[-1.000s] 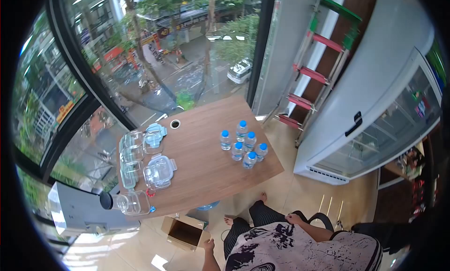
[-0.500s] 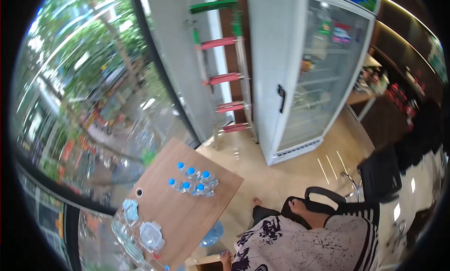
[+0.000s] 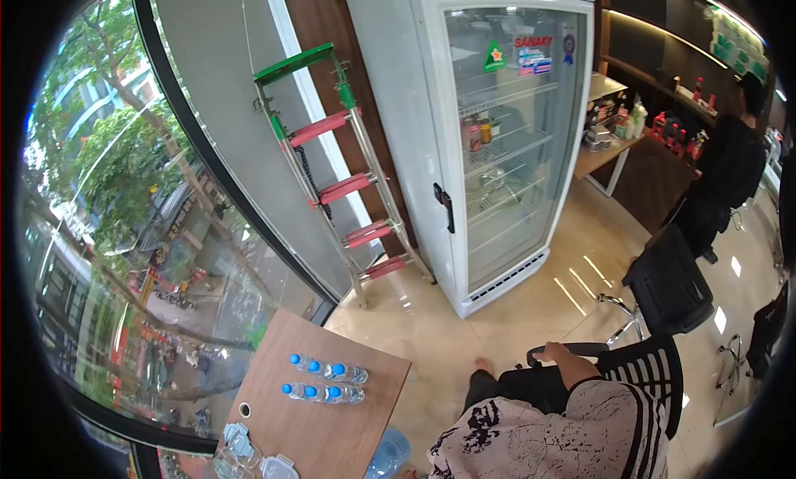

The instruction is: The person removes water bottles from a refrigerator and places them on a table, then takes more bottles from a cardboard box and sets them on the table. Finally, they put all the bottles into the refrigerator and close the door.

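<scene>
My right hand (image 3: 554,353) is at the front end of the black chair armrest (image 3: 584,349), its fingers appearing curled over it. Of my left hand (image 3: 412,474), only a sliver shows at the bottom edge, beside the patterned shirt, with its fingers hidden. Several small clear water bottles (image 3: 344,373) with blue caps stand in two rows on the brown wooden table (image 3: 323,429), apart from both hands. Near the table's lower left lie a light-blue crumpled item (image 3: 239,440) and a clear plastic container with a pale lid (image 3: 279,468).
A large blue-tinted water jug (image 3: 388,454) stands beside the table. Ahead are a folding ladder (image 3: 344,184) and a glass-door fridge (image 3: 506,155). A black office chair (image 3: 670,280) and a person in dark clothes (image 3: 730,160) are at right. Tall windows (image 3: 191,255) line the left.
The view has shifted, so the table sits lower and the fridge further left. My right hand has moved onto the armrest. My left hand has mostly left the view. The bottles remain standing.
</scene>
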`<state>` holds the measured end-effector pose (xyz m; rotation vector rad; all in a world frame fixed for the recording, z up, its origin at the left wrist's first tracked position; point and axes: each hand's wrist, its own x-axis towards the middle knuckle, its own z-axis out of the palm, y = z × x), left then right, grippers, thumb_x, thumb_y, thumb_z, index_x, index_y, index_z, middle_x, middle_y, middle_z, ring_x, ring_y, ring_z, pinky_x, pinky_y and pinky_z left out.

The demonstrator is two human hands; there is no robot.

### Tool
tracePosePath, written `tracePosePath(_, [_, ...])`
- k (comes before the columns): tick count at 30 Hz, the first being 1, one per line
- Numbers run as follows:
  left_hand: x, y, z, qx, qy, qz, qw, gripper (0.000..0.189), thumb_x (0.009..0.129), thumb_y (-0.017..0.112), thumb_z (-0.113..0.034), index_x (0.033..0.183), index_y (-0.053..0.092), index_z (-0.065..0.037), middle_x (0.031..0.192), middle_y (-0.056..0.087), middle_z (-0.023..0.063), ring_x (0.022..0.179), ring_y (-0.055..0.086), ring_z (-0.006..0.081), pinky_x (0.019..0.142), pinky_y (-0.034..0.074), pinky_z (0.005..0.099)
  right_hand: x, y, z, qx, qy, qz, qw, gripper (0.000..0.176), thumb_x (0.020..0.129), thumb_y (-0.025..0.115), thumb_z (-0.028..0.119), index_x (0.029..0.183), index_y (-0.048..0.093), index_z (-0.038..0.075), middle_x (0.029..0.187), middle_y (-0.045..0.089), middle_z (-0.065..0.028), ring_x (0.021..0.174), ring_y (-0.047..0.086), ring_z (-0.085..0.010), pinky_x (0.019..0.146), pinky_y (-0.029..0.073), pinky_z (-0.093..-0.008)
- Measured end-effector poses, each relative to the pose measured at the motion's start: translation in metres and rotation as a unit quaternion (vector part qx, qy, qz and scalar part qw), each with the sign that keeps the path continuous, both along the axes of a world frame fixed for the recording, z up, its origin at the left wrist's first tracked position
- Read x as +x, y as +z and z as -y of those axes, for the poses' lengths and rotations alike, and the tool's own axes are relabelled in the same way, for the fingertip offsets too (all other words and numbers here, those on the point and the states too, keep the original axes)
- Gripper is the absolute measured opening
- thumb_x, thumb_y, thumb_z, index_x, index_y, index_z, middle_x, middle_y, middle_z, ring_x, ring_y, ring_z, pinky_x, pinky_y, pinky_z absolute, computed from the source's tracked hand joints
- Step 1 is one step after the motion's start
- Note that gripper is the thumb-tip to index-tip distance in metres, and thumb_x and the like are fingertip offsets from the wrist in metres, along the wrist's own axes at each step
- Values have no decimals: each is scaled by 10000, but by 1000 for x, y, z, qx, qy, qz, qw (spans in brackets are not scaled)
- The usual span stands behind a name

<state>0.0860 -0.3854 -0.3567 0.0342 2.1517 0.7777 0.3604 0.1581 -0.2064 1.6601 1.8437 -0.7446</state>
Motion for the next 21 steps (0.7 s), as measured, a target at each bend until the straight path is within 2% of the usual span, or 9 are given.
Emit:
tracePosePath(3, [0, 9, -5, -10, -10, -26, 1000, 213, 809, 618, -228, 906, 671, -45, 787, 678, 124, 698, 652, 290, 651, 507, 421, -29, -38, -19, -114, 166, 19, 979, 850, 712, 622, 656, 1247, 538, 1, 1266, 538, -233, 1169, 530, -355, 967, 436, -406])
tracePosePath(6, [11, 18, -24, -29, -27, -45, 998, 222, 803, 624, -232, 906, 673, -42, 798, 682, 136, 712, 657, 305, 672, 511, 429, -80, -47, -29, 110, 72, -256, 958, 793, 729, 674, 531, 1272, 483, -14, 1194, 574, -229, 1095, 553, -378, 929, 449, -428])
tracePosePath(8, [18, 21, -48, -44, -61, -62, 995, 227, 798, 627, -234, 906, 675, -40, 806, 685, 145, 722, 660, 316, 687, 514, 433, -141, -12, -56, 200, 10, -408, 891, 704, 780, 663, 430, 1281, 457, -19, 1206, 544, -255, 1135, 519, -380, 971, 419, -411])
tracePosePath(10, [27, 15, -64, -61, -160, -114, 979, 233, 794, 631, -237, 906, 677, -37, 813, 687, 153, 731, 663, 326, 701, 517, 438, -201, 31, -93, 301, -25, -586, 752, 579, 783, 721, 270, 1237, 487, -1, 1141, 572, -186, 1043, 583, -303, 857, 482, -380])
tracePosePath(13, [36, 6, -87, -94, -296, -238, 920, 242, 788, 636, -241, 906, 679, -34, 824, 692, 166, 746, 667, 341, 723, 521, 446, -265, 161, -133, 350, -27, -650, 675, 417, 808, 695, 242, 1119, 562, -1, 1032, 609, -169, 962, 601, -301, 827, 479, -384])
tracePosePath(15, [42, 22, -116, -106, -21, -229, 967, 316, 770, 660, -265, 941, 681, -1, 842, 686, 206, 810, 680, 328, 768, 526, 395, -295, 214, -144, 288, 6, -704, 649, 338, 817, 685, 234, 1045, 591, 3, 960, 629, -156, 932, 609, -297, 778, 486, -391])
tracePosePath(17, [38, 42, -150, -74, 112, -168, 977, 377, 749, 687, -278, 1009, 677, -6, 855, 692, 200, 833, 684, 315, 764, 527, 399, -320, 226, -153, 276, 108, -681, 670, 290, 819, 679, 214, 1015, 598, 16, 948, 634, -140, 936, 603, -285, 769, 481, -385])
tracePosePath(18, [33, 93, -187, -67, 124, -170, 975, 375, 751, 690, -270, 1024, 672, -13, 868, 697, 182, 830, 685, 305, 763, 528, 391, -335, 230, -155, 274, 200, -655, 675, 242, 821, 673, 194, 984, 606, 29, 936, 640, -124, 940, 598, -274, 760, 476, -380])
tracePosePath(21, [35, 163, -236, -73, 186, -195, 960, 373, 759, 694, -267, 1029, 666, -11, 854, 701, 170, 808, 692, 283, 752, 532, 368, -351, 205, -180, 369, 465, -345, 727, 447, 825, 627, 403, 942, 633, -29, 963, 641, -178, 1018, 541, -349, 994, 328, -472])
